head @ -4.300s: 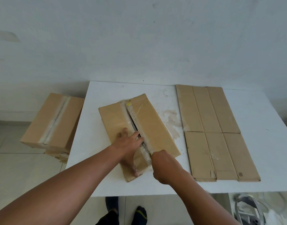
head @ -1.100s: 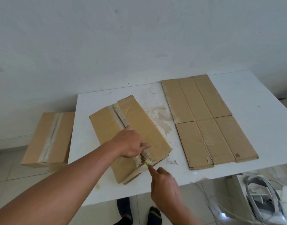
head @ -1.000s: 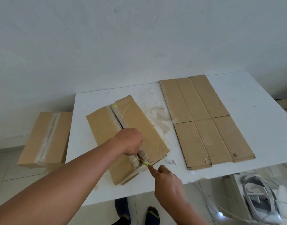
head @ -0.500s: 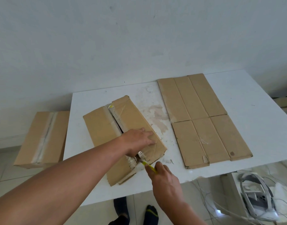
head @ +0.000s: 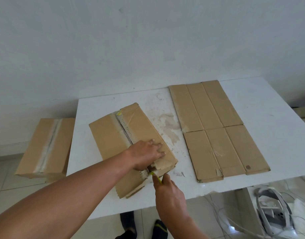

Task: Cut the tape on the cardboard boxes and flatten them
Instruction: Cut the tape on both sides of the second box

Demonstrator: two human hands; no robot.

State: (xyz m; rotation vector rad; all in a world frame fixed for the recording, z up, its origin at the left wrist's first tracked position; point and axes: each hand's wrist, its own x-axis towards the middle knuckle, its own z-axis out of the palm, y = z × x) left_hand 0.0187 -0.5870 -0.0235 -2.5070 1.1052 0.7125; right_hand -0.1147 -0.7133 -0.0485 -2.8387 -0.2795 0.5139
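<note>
Black shoes [head: 159, 228], one with a yellow stripe, on the tiled floor under the near table edge. White plastic device [head: 274, 213] with loose cables, floor, near right, partly under the table. Right hand [head: 169, 188]: mine, fingers curled round a yellow cutter [head: 156, 176], whose tip meets the near end of the box at the foot of its seam; blade too small to make out. Left hand [head: 146, 156]: mine, palm down, fingers straight and spread, pressing on the box's right top flap close to the near end. Box [head: 110, 140]: brown cardboard, lying on the left-centre of the table, long axis skewed, near end overhanging towards the table edge; top seam [head: 126, 133] gaping along its length, pale tape on both lips, a yellow scrap at its far end; near-end flaps ragged and partly parted. Table [head: 277, 135]: white top, brownish stained patch [head: 169, 125] between the box and the flat cardboard. Flat cardboard [head: 213, 121]: one opened box, six panels in two rows of three, lying flat on the right half of the table, apart from the box; tape scrap on a near panel. Second box [head: 46, 145]: brown, on the floor left of the table, top seam taped over. Wall [head: 148, 40]: plain white, behind the table.
</note>
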